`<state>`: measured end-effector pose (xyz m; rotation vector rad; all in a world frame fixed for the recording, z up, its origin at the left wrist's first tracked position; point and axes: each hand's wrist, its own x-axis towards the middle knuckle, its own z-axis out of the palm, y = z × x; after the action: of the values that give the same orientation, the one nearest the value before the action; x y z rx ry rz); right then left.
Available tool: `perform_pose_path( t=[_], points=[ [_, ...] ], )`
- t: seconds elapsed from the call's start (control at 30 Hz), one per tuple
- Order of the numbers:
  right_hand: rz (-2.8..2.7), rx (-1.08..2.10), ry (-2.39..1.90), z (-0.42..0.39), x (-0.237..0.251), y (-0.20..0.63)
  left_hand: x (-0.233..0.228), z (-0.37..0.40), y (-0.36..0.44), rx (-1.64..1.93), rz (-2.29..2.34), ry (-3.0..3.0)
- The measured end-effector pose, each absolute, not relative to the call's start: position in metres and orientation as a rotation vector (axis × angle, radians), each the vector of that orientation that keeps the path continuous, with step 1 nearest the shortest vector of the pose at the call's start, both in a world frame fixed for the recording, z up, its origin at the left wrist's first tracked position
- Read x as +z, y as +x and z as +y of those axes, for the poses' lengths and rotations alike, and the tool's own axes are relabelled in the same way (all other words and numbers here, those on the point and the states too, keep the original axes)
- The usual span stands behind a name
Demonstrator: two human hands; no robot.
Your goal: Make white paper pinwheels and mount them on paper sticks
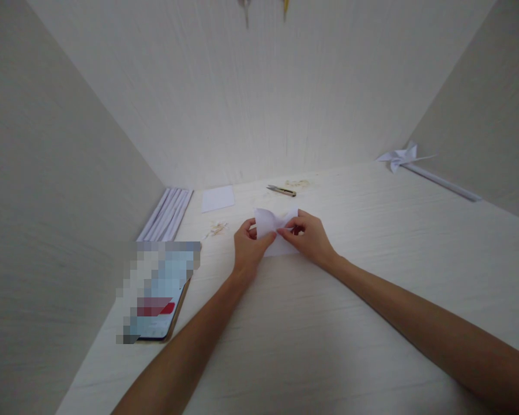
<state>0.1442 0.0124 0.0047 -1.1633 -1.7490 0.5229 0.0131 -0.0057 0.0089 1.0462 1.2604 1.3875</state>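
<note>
Both hands' fingers [285, 231] pinching folded paper [273, 222], clippers [281, 190] behind, phone [164, 300] left

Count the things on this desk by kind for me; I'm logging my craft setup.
Folded paper in the left hand and right hand: 1
Flat paper square: 1
Rolled paper sticks, one bundle, number unclear: 1
Paper pinwheel: 1
Snips: 1
Phone: 1
Total: 6

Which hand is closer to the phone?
Left. The left hand pinches the folded paper just right of the phone; the right hand grips the paper's far side, farther away.
</note>
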Motion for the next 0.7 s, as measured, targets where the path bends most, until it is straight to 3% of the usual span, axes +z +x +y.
perform_pose_path(
  t=[0.2, 0.33, 0.7],
  points=[
    [-1.836, 0.317, -1.077, 0.008, 0.006, 0.143, 0.002, -0.002, 0.011, 1.451, 1.327, 1.125],
    [-1.778, 0.379, -1.000, 0.008, 0.006, 0.143, 0.002, -0.002, 0.012, 1.500, 1.281, 1.050],
    [-1.132, 1.327, -0.858, 0.007, 0.000, 0.133, 0.012, -0.001, 0.017, 1.654, 0.928, 0.550]
  ],
)
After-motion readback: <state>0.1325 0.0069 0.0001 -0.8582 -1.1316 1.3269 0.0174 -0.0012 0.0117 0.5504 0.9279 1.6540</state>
